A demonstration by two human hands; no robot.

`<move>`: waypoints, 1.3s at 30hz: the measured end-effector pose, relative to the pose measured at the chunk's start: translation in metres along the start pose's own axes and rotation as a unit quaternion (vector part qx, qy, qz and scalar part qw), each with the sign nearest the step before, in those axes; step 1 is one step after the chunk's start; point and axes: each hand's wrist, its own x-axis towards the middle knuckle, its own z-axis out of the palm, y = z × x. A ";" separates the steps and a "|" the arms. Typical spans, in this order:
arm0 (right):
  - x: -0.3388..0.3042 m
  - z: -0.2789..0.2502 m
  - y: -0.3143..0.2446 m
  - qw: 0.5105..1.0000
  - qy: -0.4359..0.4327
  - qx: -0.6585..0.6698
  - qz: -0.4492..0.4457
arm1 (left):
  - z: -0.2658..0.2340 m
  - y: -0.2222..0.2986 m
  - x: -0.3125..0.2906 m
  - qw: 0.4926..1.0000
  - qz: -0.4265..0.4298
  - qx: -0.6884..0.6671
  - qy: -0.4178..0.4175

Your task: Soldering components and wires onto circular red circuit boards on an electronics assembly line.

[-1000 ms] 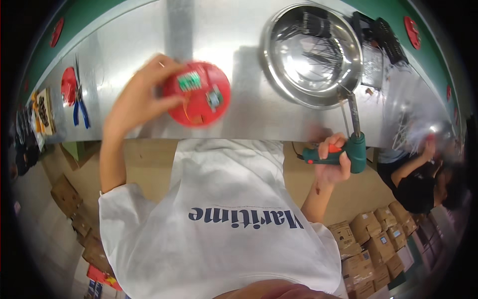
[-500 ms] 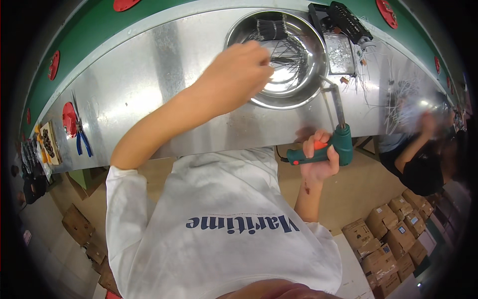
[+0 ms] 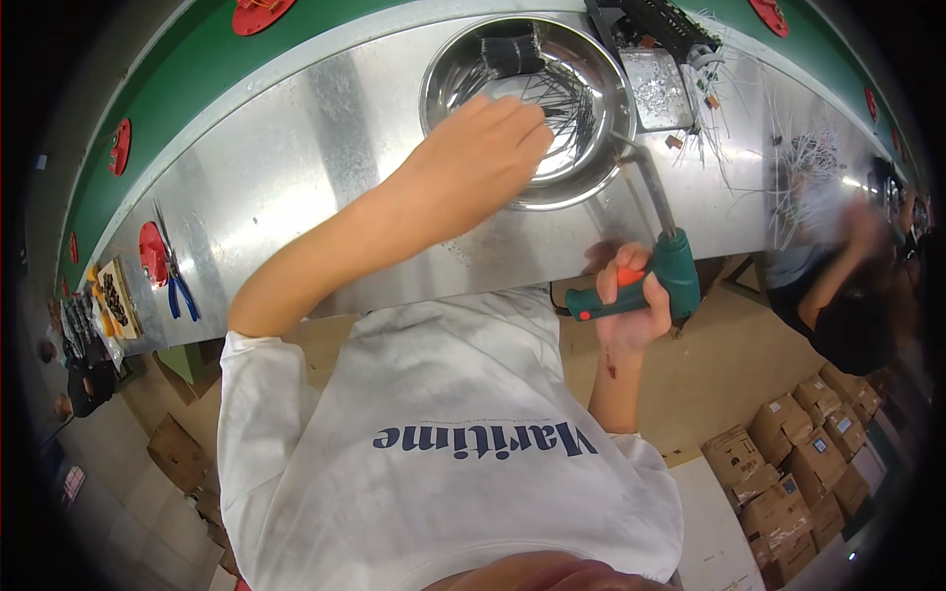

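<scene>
A shiny steel bowl holds a tied bundle of thin black wires and many loose dark wires. Over its near left part is my left hand, fingers curled together; whatever they hold is hidden behind the hand. My right hand grips a green soldering gun with an orange-red trigger, just off the bench's front edge. The gun's metal barrel and a thin rod beside it point up toward the bowl's right rim.
Right of the bowl stand a metal tray with silvery bits and a black fixture. White wires lie farther right, near a co-worker's arm. Blue-handled pliers rest at the left beside a red disc.
My left hand has come slightly right and lower, its fingers still drawn together. The right hand keeps its grip on the soldering gun. The whole view has shifted a little.
</scene>
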 end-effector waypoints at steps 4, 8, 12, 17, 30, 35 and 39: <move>-0.003 0.019 0.000 0.998 0.024 -0.054 0.031 | -0.023 0.038 -0.028 0.963 -0.140 -0.228 0.010; -0.002 0.068 0.007 0.990 -0.007 -0.134 0.033 | -0.033 0.062 -0.054 0.909 -0.210 -0.359 0.032; 0.008 0.082 0.021 0.985 -0.074 -0.154 0.030 | -0.033 0.067 -0.074 0.887 -0.253 -0.379 0.078; 0.007 0.115 0.031 0.974 -0.024 -0.219 0.058 | -0.030 0.068 -0.099 0.894 -0.255 -0.342 0.140; 0.007 0.115 0.031 0.964 -0.017 -0.261 0.045 | -0.066 -0.180 -0.236 0.763 -0.571 0.089 0.290; 0.003 0.120 0.029 0.963 0.020 -0.264 0.043 | -0.121 -0.333 -0.347 0.561 -0.740 0.251 0.272; -0.009 0.113 0.024 0.963 0.047 -0.258 0.055 | -0.130 -0.375 -0.356 0.567 -0.779 0.177 0.198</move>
